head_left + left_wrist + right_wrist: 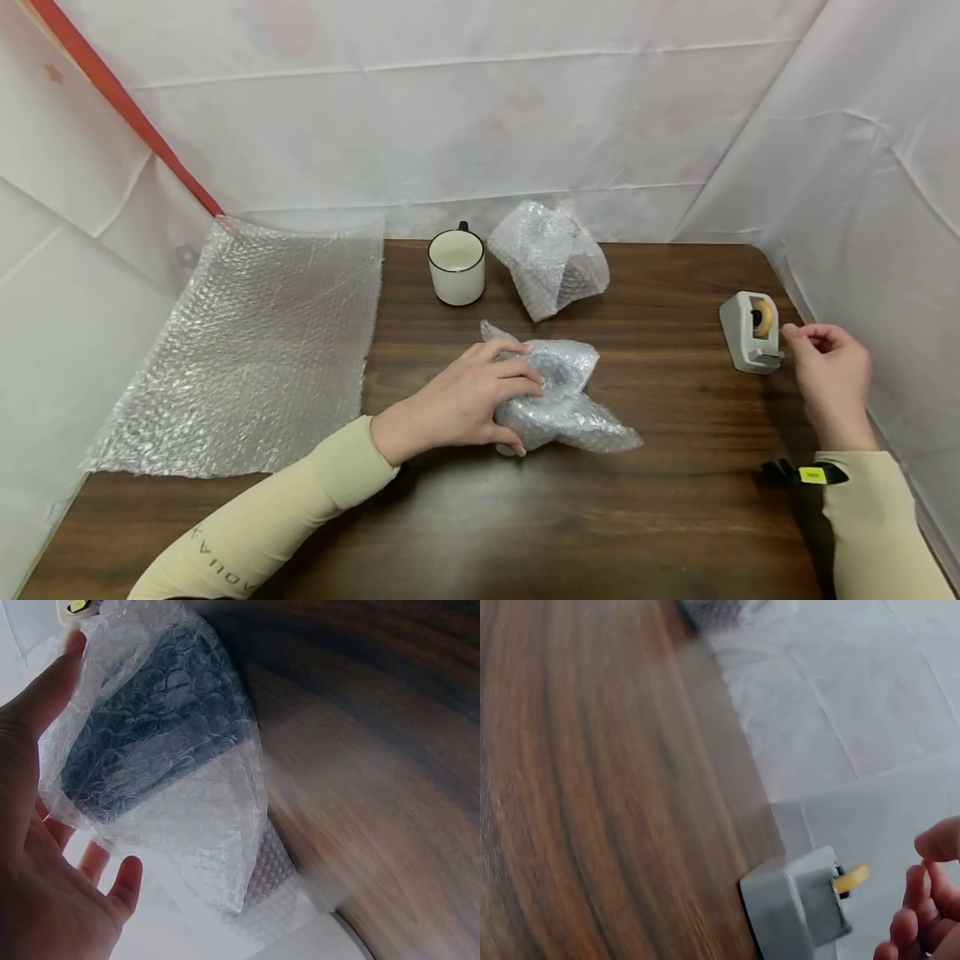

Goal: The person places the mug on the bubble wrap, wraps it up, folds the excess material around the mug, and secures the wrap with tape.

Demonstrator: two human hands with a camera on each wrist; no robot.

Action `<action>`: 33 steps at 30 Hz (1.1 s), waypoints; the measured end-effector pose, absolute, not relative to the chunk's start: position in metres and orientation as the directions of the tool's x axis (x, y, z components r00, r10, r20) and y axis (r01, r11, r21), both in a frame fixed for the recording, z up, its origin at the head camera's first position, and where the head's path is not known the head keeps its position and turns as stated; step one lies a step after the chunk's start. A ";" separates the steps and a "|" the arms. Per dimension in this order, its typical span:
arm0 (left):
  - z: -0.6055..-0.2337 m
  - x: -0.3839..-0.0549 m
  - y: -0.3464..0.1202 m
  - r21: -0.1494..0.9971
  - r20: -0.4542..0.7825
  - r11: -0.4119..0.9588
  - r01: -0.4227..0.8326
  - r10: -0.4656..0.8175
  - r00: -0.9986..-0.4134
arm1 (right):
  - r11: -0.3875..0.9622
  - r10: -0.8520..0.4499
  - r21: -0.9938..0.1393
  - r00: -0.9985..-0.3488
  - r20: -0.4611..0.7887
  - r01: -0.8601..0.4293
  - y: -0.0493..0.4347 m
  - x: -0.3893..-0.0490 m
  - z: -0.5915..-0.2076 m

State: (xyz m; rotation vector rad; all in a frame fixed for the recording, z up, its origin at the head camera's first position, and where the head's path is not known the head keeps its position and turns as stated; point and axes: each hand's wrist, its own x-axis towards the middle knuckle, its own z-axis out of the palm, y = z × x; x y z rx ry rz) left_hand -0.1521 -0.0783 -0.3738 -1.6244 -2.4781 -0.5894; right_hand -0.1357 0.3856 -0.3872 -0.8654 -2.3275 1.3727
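My left hand (pixel 468 392) grips a bundle of bubble wrap (pixel 570 417) on the table, thumb on the near side and fingers over the top. In the left wrist view something dark blue shows through the bubble wrap (pixel 157 727), its kind hidden by the layers. Loose corners of the wrap stick out to the right. At the far right my right hand (pixel 832 375) is beside a pale grey tape dispenser (pixel 750 333) with a yellow-cored roll. Its thumb and forefinger pinch the end of a thin, barely visible strip of tape.
Behind the bundle stand a white mug (pixel 457 275) with a dark rim and a second bubble-wrapped bundle (pixel 551 258). A flat sheet of bubble wrap (pixel 262 350) covers the table's left side. Pale cloth (pixel 450 125) hangs around the back and sides of the brown table (pixel 675 517).
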 end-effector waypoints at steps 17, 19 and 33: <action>-0.375 -0.153 -0.078 0.276 0.297 0.344 0.897 0.857 -0.420 | 0.420 0.299 -0.778 -0.881 -0.368 0.468 0.418 -0.096 -0.392; -0.376 -0.153 -0.078 0.277 0.299 0.342 0.898 0.857 -0.419 | 0.431 0.271 -0.780 -0.890 -0.367 0.453 0.420 -0.095 -0.396; -0.376 -0.152 -0.078 0.270 0.309 0.344 0.899 0.854 -0.419 | 0.801 0.279 -0.482 -0.934 -0.223 0.354 0.408 -0.107 -0.416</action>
